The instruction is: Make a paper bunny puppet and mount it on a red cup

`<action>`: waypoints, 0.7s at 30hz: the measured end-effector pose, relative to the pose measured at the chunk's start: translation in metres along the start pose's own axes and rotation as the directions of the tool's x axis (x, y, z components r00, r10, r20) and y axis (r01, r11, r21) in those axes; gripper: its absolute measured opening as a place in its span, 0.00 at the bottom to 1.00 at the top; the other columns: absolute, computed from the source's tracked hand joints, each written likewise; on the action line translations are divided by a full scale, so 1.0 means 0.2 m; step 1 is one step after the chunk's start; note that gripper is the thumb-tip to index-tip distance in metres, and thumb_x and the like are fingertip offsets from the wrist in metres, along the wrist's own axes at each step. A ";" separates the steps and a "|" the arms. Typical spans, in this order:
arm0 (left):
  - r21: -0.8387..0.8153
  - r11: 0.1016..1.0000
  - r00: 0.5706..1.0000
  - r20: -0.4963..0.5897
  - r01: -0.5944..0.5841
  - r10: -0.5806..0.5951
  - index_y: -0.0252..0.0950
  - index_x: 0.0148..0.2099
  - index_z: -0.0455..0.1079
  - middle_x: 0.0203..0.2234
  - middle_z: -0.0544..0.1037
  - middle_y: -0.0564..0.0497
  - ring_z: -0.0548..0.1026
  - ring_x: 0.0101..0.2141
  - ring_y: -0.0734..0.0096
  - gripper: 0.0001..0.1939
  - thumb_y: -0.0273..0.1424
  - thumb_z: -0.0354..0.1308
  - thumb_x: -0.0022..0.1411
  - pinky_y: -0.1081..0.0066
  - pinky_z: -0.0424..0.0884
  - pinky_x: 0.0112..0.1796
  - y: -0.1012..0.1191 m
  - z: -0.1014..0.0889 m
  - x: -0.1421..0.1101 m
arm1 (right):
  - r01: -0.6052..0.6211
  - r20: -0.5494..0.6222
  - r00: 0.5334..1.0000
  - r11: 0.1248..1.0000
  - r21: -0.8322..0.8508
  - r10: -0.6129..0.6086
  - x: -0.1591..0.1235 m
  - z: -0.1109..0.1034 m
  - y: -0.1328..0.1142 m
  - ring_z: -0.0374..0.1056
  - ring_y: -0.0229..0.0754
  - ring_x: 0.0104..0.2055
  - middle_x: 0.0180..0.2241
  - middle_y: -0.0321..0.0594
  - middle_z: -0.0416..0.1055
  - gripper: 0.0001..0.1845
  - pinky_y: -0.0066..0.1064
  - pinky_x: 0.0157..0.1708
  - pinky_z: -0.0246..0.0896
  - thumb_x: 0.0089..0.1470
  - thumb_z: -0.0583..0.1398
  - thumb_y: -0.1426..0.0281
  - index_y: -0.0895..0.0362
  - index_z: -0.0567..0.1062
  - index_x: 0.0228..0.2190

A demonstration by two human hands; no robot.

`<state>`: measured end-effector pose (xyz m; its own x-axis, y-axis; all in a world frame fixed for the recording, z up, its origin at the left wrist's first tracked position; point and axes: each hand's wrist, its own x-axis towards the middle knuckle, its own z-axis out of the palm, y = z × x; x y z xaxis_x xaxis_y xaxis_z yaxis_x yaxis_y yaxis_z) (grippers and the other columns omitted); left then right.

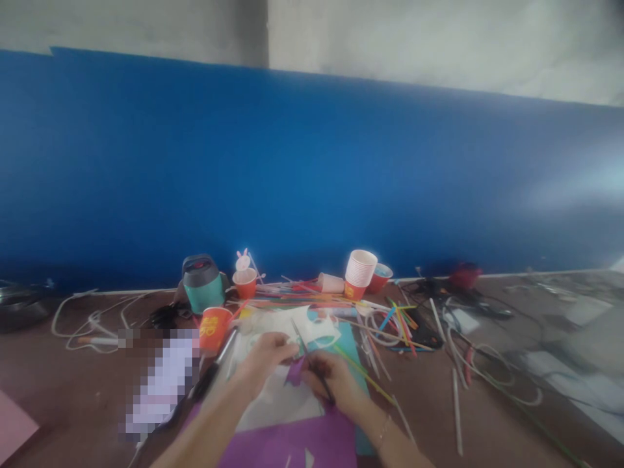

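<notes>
Over the white paper (266,406) in front of me, my right hand (334,377) grips dark-handled scissors (299,335), blades pointing up and to the left. A small purple paper piece (295,372) lies between my hands, against the right fingers. My left hand (268,356) is closed in a pinch beside the blades; whatever is between its fingertips is too small and blurred to make out. Beneath the white sheet are a purple sheet (292,445) and a light blue sheet (363,426). White paper with cut-out shapes (324,333) lies just beyond my hands.
A red paper cup (214,330) and a teal bottle (203,292) stand at the left. Stacked paper cups (361,268) stand at the back. Colored straws (402,322) and white cables (487,370) lie to the right. A blue wall (312,175) closes off the far side.
</notes>
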<state>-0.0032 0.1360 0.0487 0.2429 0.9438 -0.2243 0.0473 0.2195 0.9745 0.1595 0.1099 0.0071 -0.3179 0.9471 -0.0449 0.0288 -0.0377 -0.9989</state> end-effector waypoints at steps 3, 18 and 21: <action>-0.026 1.000 1.000 0.005 0.005 -0.004 0.35 0.22 0.65 0.18 0.67 0.56 0.68 0.25 0.70 0.12 0.37 0.63 0.40 0.68 0.63 0.33 0.00 0.01 -0.01 | 0.002 0.003 1.000 0.999 0.039 -0.002 0.00 0.00 0.00 0.44 0.27 0.10 0.10 0.23 0.53 0.17 0.22 0.10 0.41 0.44 0.62 0.55 0.57 0.70 0.24; -0.208 0.976 0.998 -0.042 -0.059 0.051 0.35 0.24 0.66 0.18 0.69 0.55 0.70 0.24 0.70 0.15 0.41 0.63 0.46 0.71 0.64 0.29 -0.07 0.06 0.00 | 0.007 -0.012 1.000 1.000 -0.014 -0.007 0.00 0.01 -0.01 0.51 0.28 0.11 0.12 0.24 0.58 0.14 0.21 0.11 0.48 0.42 0.62 0.60 0.55 0.65 0.25; -0.187 0.980 0.997 -0.050 -0.071 0.063 0.35 0.24 0.67 0.19 0.71 0.54 0.70 0.24 0.71 0.14 0.40 0.64 0.46 0.70 0.65 0.30 -0.06 0.06 -0.01 | 0.007 -0.007 1.000 1.000 -0.009 -0.008 0.00 0.01 -0.01 0.51 0.28 0.12 0.13 0.23 0.57 0.13 0.22 0.12 0.49 0.42 0.62 0.60 0.55 0.66 0.25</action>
<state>0.0078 0.1290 0.0376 0.1962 0.9669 -0.1630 -0.1525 0.1943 0.9690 0.1578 0.1099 0.0086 -0.3119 0.9494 -0.0373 0.0348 -0.0278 -0.9990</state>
